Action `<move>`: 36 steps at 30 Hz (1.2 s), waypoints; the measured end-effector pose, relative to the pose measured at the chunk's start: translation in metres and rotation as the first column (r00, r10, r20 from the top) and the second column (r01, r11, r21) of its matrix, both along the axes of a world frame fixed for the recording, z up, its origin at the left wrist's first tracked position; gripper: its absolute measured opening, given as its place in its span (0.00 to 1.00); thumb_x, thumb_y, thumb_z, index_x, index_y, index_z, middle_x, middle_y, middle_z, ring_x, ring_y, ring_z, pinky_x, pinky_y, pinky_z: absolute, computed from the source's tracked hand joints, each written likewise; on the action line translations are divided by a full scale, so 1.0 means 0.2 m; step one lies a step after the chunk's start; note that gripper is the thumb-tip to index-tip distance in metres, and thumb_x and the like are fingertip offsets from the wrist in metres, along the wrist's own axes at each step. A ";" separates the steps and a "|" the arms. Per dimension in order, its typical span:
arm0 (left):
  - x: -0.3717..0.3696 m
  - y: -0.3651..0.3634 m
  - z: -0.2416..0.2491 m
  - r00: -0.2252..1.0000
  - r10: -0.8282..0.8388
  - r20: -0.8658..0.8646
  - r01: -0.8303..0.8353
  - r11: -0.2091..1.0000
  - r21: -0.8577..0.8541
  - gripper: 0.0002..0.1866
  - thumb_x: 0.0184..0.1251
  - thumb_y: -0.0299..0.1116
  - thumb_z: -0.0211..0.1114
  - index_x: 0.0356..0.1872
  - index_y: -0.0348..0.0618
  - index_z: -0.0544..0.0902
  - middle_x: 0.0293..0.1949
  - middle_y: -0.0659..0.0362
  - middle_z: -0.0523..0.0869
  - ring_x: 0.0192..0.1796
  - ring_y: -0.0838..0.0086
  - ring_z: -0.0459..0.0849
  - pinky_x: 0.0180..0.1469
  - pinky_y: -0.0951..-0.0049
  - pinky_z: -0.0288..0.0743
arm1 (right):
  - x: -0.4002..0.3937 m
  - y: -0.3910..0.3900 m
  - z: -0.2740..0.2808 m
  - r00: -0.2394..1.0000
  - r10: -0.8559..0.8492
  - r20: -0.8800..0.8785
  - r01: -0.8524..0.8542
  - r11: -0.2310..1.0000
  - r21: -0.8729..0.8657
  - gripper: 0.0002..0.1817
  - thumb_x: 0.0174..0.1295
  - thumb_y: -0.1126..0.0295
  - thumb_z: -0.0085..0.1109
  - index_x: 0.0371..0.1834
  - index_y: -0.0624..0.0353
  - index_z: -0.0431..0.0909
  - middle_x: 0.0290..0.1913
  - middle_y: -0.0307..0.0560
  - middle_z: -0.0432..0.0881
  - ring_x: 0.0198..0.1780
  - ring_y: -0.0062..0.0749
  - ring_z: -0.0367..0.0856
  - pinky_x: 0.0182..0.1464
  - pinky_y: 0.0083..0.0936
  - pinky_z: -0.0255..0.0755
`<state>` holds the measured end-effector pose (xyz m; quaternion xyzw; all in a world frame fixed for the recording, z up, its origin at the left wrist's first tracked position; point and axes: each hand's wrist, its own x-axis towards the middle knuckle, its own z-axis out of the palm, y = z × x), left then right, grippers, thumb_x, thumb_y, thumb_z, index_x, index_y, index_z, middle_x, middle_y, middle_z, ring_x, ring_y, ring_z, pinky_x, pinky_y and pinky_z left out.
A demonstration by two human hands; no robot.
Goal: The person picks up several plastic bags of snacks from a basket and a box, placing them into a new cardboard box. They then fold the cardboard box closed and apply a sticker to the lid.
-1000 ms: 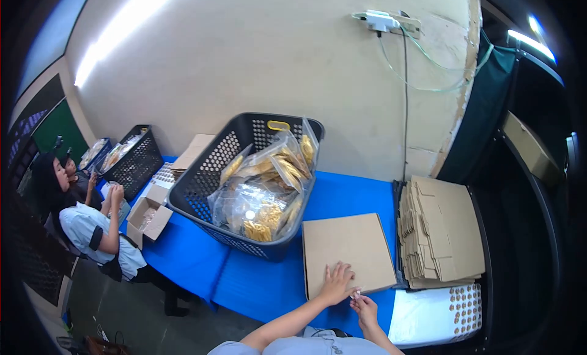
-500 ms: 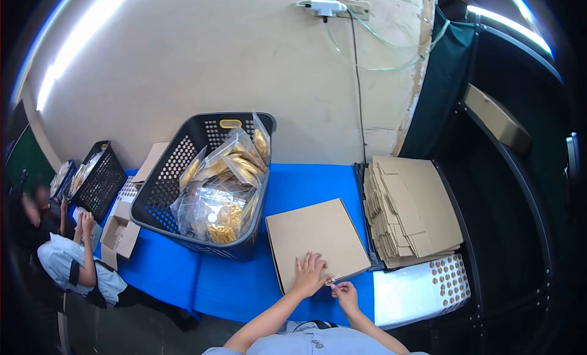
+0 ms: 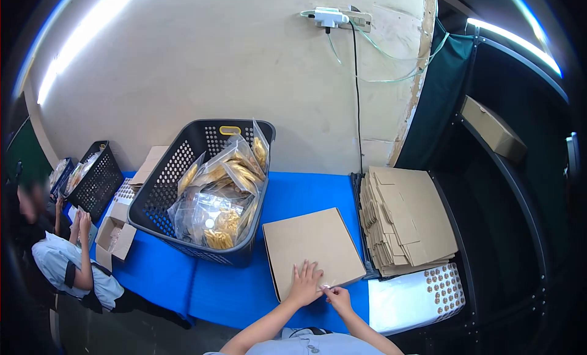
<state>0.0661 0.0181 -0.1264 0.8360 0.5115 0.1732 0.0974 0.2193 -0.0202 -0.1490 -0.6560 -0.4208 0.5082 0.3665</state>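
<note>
A closed, flat brown cardboard box (image 3: 310,237) lies on the blue-covered table in front of me. My left hand (image 3: 305,284) rests on its lid near the front edge, fingers spread. At that same edge, just right of the left hand, my right hand (image 3: 338,298) pinches a small pale sticker (image 3: 324,287) against the box; the fingers partly cover it. A white sheet of round brown stickers (image 3: 397,306) lies to the right of the box.
A dark basket (image 3: 160,199) holds bags of golden pieces on the left. Flattened cartons (image 3: 416,220) are stacked at the right, beside black shelving (image 3: 507,233). Farther left, a co-worker (image 3: 76,269) handles something near an open box (image 3: 116,239) and another basket (image 3: 98,184).
The view has tilted slightly upward. My right hand has come closer to the left hand and the box edge, and the round sticker is now more hidden by the fingers.
</note>
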 end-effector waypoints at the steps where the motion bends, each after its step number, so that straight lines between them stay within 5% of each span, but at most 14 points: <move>1: 0.00 0.01 0.01 1.000 -0.002 -0.002 0.002 1.000 -0.016 0.29 0.53 0.50 0.66 0.54 0.49 0.71 0.67 0.49 0.60 0.74 0.48 0.48 0.68 0.31 0.37 | 0.01 0.02 0.02 1.000 0.004 0.000 -0.004 1.000 0.011 0.21 0.59 0.54 0.65 0.19 0.59 0.76 0.17 0.39 0.75 0.23 0.20 0.76 0.26 0.17 0.68; 4: 0.00 0.00 0.04 0.999 -0.008 -0.033 0.007 1.000 -0.021 0.31 0.54 0.50 0.65 0.57 0.49 0.71 0.68 0.49 0.60 0.74 0.48 0.49 0.69 0.31 0.39 | 0.05 0.05 0.08 0.991 0.114 0.075 -0.098 0.978 -0.185 0.23 0.60 0.53 0.63 0.15 0.58 0.75 0.15 0.38 0.73 0.20 0.21 0.73 0.24 0.19 0.66; 6: 0.00 -0.01 0.02 0.999 0.002 -0.037 -0.002 1.000 -0.015 0.31 0.55 0.52 0.65 0.57 0.49 0.71 0.68 0.49 0.60 0.74 0.48 0.48 0.69 0.31 0.39 | 0.06 0.06 0.10 0.974 0.096 -0.206 -0.137 0.971 -0.197 0.24 0.63 0.53 0.59 0.15 0.58 0.75 0.14 0.38 0.72 0.17 0.21 0.69 0.22 0.21 0.65; 8: -0.01 0.00 0.01 0.999 0.013 -0.044 -0.013 1.000 0.007 0.31 0.55 0.53 0.64 0.57 0.49 0.71 0.68 0.49 0.60 0.75 0.48 0.48 0.69 0.32 0.39 | 0.09 0.09 0.05 0.968 0.054 -0.246 -0.099 0.980 -0.171 0.27 0.66 0.52 0.54 0.13 0.60 0.75 0.10 0.38 0.69 0.12 0.23 0.64 0.17 0.23 0.60; 10: -0.01 -0.01 0.02 1.000 0.001 -0.009 -0.001 1.000 0.008 0.32 0.57 0.57 0.62 0.58 0.49 0.71 0.69 0.49 0.60 0.75 0.48 0.48 0.69 0.32 0.38 | 0.18 0.12 0.05 0.974 -0.065 -0.216 0.019 0.978 -0.209 0.29 0.67 0.49 0.51 0.12 0.59 0.75 0.10 0.38 0.68 0.11 0.24 0.65 0.17 0.23 0.61; 14: -0.01 -0.01 0.03 0.999 0.009 -0.047 -0.010 1.000 -0.015 0.33 0.57 0.57 0.62 0.59 0.49 0.71 0.69 0.50 0.60 0.75 0.49 0.48 0.69 0.33 0.38 | 0.17 0.11 0.14 0.992 0.117 0.047 -0.101 0.958 -0.267 0.33 0.61 0.40 0.54 0.17 0.63 0.78 0.14 0.46 0.75 0.12 0.27 0.71 0.17 0.22 0.67; 16: -0.01 -0.01 0.02 0.998 0.005 -0.064 -0.006 1.000 -0.018 0.32 0.57 0.56 0.62 0.59 0.50 0.71 0.69 0.50 0.60 0.75 0.49 0.48 0.69 0.33 0.38 | 0.10 0.09 0.13 0.976 0.216 0.032 -0.199 0.939 -0.282 0.33 0.59 0.40 0.57 0.28 0.67 0.81 0.20 0.49 0.81 0.15 0.26 0.73 0.18 0.22 0.69; 29: -0.02 0.00 0.02 0.997 -0.015 -0.079 0.013 1.000 -0.024 0.33 0.59 0.55 0.59 0.62 0.47 0.71 0.69 0.47 0.60 0.74 0.48 0.50 0.69 0.32 0.41 | 0.09 0.06 -0.16 0.951 0.215 -0.223 -0.256 0.951 -0.175 0.30 0.73 0.49 0.38 0.35 0.65 0.82 0.32 0.48 0.85 0.30 0.27 0.81 0.38 0.25 0.76; 30: -0.03 -0.01 0.03 0.998 -0.025 -0.060 0.023 0.999 -0.025 0.33 0.59 0.54 0.59 0.62 0.48 0.71 0.69 0.47 0.60 0.74 0.48 0.49 0.69 0.33 0.41 | 0.08 0.04 -0.13 0.925 0.148 -0.349 -0.172 0.984 -0.040 0.21 0.66 0.53 0.56 0.31 0.62 0.84 0.21 0.42 0.81 0.19 0.21 0.72 0.22 0.18 0.64; 32: -0.05 -0.01 0.05 0.997 -0.021 -0.075 0.019 0.999 -0.032 0.32 0.58 0.54 0.60 0.62 0.48 0.70 0.69 0.48 0.60 0.74 0.48 0.49 0.69 0.33 0.41 | 0.04 0.03 -0.18 0.971 0.202 -0.125 -0.198 0.979 0.046 0.30 0.65 0.41 0.49 0.26 0.59 0.83 0.18 0.41 0.80 0.16 0.21 0.70 0.20 0.17 0.61; 36: -0.04 -0.01 0.01 0.999 -0.032 -0.020 0.032 0.999 0.011 0.32 0.57 0.53 0.61 0.61 0.49 0.70 0.69 0.48 0.60 0.74 0.47 0.49 0.69 0.33 0.40 | 0.10 0.04 -0.21 0.968 0.240 -0.078 -0.243 0.970 -0.019 0.30 0.63 0.40 0.51 0.26 0.59 0.83 0.20 0.42 0.81 0.17 0.21 0.72 0.20 0.19 0.62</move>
